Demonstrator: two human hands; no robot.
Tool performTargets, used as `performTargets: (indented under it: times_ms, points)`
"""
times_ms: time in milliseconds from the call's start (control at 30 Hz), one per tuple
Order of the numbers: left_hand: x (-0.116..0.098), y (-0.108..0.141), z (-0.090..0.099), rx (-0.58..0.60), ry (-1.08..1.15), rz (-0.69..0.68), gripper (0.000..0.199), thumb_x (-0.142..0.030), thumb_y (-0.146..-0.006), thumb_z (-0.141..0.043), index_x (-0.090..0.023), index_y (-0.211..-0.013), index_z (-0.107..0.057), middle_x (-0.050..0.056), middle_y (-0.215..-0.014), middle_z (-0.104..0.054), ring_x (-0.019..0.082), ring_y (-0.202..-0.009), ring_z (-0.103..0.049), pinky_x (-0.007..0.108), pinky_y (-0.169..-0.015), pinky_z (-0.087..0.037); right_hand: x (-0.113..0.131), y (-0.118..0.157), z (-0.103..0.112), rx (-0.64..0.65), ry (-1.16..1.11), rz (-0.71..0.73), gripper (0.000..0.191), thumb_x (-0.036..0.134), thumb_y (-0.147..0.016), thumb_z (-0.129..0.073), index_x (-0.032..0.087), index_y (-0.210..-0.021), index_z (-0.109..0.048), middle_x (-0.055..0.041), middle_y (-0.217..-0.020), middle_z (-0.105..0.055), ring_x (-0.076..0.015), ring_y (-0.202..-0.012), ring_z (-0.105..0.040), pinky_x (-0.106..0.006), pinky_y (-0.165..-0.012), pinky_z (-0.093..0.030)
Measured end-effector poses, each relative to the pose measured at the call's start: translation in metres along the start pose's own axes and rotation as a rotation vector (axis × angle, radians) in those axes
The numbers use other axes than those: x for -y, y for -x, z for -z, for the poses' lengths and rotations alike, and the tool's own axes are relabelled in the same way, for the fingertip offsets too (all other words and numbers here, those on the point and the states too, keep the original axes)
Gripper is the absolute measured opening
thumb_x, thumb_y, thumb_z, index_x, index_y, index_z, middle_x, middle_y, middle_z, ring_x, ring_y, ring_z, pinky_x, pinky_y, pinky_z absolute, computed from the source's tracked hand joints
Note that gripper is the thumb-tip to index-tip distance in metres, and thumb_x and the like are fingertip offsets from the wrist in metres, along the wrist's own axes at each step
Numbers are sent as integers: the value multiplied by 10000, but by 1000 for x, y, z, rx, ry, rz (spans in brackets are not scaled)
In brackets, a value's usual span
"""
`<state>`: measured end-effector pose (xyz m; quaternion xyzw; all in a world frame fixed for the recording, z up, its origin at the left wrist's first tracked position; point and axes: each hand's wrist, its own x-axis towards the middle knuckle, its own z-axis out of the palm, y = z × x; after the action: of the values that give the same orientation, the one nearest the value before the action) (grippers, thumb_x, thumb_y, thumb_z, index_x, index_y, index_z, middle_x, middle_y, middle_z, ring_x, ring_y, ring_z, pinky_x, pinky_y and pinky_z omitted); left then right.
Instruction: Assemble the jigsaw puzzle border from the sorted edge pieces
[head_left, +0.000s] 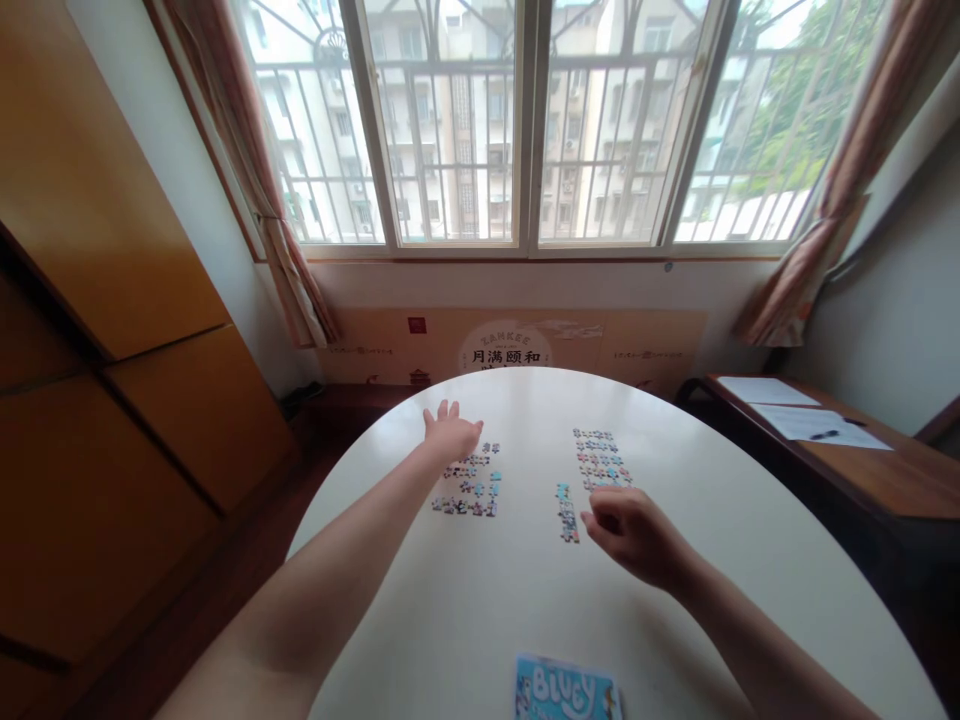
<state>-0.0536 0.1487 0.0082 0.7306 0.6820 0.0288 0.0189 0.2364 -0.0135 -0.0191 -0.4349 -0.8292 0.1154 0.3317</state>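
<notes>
Bare table (450, 600) lies open between the puzzle pieces (469, 485) and the box (566, 690) (near edge).

From my remote seat, the blue box (567, 690) marked "BLUEY" is cut off by the bottom edge, only its top strip showing. The puzzle pieces (470, 485) beyond that box are too small for me to read their prints. My left hand (451, 434), reaching far past the box, covers whatever lies under its palm; whether it touches a piece I cannot tell. My right hand (634, 533) curls so its fingertips are hidden from me. The lettered board (510, 345) under the window is half hidden by the white surface (712, 520).
</notes>
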Motion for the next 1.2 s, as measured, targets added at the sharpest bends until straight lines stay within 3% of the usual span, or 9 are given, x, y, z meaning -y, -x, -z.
performTargets:
  times_ms: [167, 333, 500, 700, 967, 1067, 1200]
  points:
    - [-15, -18, 2, -16, 8, 0, 444, -458, -931, -418, -290, -1188, -738, 106, -1586, -385, 390, -1507, -182, 697, -1152, -107, 3, -1, 2, -13, -8, -16, 380, 168, -850, -512, 206, -629, -205, 39, -584, -352, -101, -558, -343, -237, -562, -279]
    - [6, -20, 19, -97, -42, 69, 484, -387, -955, -335, -208, -1152, -739, 138, -1598, -352, 392, -1499, -174, 672, -1152, -128, 5, -2, 4, -8, -27, -20, 376, 151, -848, -512, 202, -627, -211, 39, -591, -355, -100, -567, -355, -235, -570, -280]
    - [20, -12, 23, 1, -72, 70, 396, -385, -910, -434, -225, -1053, -767, 147, -1547, -431, 395, -1458, -266, 664, -1117, -227, 7, -4, 4, 4, -45, 9, 375, 140, -843, -511, 202, -623, -214, 38, -587, -355, -95, -558, -361, -232, -561, -279]
    - [3, -5, 13, 108, -73, 19, 437, -451, -943, -404, -278, -1154, -746, 91, -1619, -324, 408, -1506, -147, 689, -1137, -156, 11, -5, 6, -11, -60, 8, 381, 124, -832, -519, 202, -622, -212, 39, -587, -358, -98, -562, -352, -237, -560, -273]
    - [-47, 6, 15, 189, -59, -314, 450, -504, -985, -381, -364, -1314, -655, 45, -1660, -211, 357, -1532, -87, 619, -1171, -155, 3, -5, 7, -33, -44, -29, 380, 157, -843, -532, 196, -608, -235, 41, -594, -355, -97, -561, -340, -241, -566, -271]
    - [-60, 24, 21, 202, -64, -465, 406, -511, -978, -432, -376, -1264, -687, 26, -1661, -210, 318, -1539, -79, 571, -1193, -137, -3, -5, 5, -53, -21, -40, 384, 169, -842, -540, 195, -607, -238, 42, -586, -348, -100, -567, -348, -246, -571, -267]
    - [-65, 63, 34, 243, -91, -691, 346, -371, -918, -573, -393, -1239, -700, 35, -1645, -261, 341, -1525, -150, 556, -1167, -239, -3, -5, 6, -59, -2, -49, 379, 159, -834, -542, 192, -600, -246, 43, -577, -352, -100, -563, -340, -250, -578, -268]
